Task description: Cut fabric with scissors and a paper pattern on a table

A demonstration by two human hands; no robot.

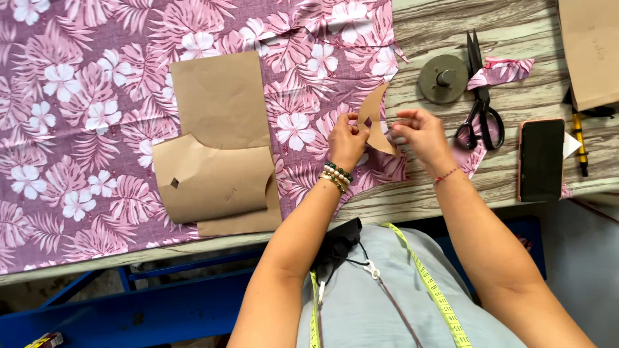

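I have the small curved paper pattern piece (376,122) between both hands, just above the right edge of the purple floral fabric (90,129). My left hand (347,140) pinches its left edge between thumb and fingertips, and my right hand (419,132) pinches the lower right tip, fingers pressed together. The piece stands tilted, its narrow top pointing to the far side.

To handle it well, I think I should keep the pinch light and close to the edges, so the thin brown paper does not crease or tear at its narrow waist. I should also hold it flat over the cloth before letting it down, lining its curve with the weave rather than the flower print. I should not drag it across the fabric, since that could shift the cloth under the pieces already laid.

Those larger brown pattern pieces (219,161) lie overlapped to the left on the fabric, one rectangular, one with a curved cut and a small dark diamond mark. On the bare wooden bench (445,187) to the right sit a round metal weight (442,78), black scissors (480,96) over a scrap of the same cloth, and a dark phone (541,159) in a pinkish case. A brown paper sheet (590,45) with faint handwriting lies at the far right. A yellow tape measure (429,287) hangs round my neck.
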